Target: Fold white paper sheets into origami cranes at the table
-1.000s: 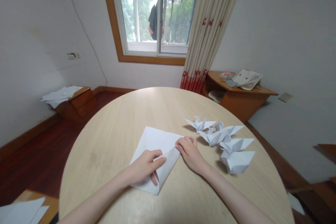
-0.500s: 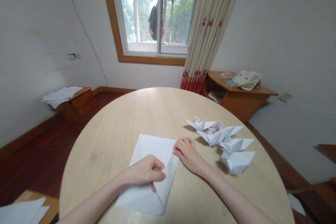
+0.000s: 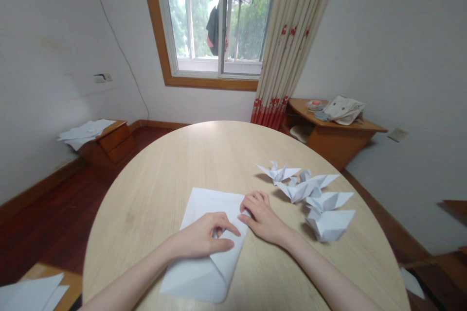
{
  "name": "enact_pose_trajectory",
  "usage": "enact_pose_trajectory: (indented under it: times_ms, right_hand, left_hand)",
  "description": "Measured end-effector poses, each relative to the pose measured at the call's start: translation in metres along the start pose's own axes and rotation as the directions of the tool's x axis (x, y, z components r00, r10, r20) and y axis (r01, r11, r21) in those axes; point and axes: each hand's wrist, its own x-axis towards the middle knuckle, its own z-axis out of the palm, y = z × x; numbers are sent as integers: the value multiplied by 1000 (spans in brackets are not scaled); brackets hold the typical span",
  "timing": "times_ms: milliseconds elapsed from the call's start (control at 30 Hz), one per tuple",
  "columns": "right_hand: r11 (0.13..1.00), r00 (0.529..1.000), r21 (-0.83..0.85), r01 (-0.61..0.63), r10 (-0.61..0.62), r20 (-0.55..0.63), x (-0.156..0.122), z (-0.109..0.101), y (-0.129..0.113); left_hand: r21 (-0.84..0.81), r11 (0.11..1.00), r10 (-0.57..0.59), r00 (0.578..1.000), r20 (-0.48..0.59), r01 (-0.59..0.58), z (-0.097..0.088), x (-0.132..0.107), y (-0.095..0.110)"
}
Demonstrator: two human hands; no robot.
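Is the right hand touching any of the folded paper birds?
Apart: the head view shows a strip of tabletop between the right hand and the folded paper birds.

Paper sheet (image 3: 197, 277) on table (image 3: 156, 180), left of birds (image 3: 301, 191); window (image 3: 222, 19) behind table.

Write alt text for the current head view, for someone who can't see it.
A person's left hand lies over a partly folded white paper sheet on a round pale table, right hand at the sheet's far right corner. Several paper birds stand to the right; a window and curtain are behind.
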Motion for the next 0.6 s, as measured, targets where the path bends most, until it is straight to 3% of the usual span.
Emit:
enact_pose_trajectory:
  times_ms: [133, 267, 600]
  right_hand:
    - [999, 999, 27, 34, -34, 15, -1, 0, -3]
    - [997, 997, 62, 54, -57, 46, -2, 0, -9]
    - [997, 997, 63, 51, -55, 62, -3, -1, -12]
  left_hand:
    - [-68, 998, 4, 1000, 14, -3, 0, 3, -7]
    - [-123, 989, -83, 996, 17, 84, 3, 5, -15]
    - [-53, 963, -268, 954, -131, 263, 7, 8, -17]
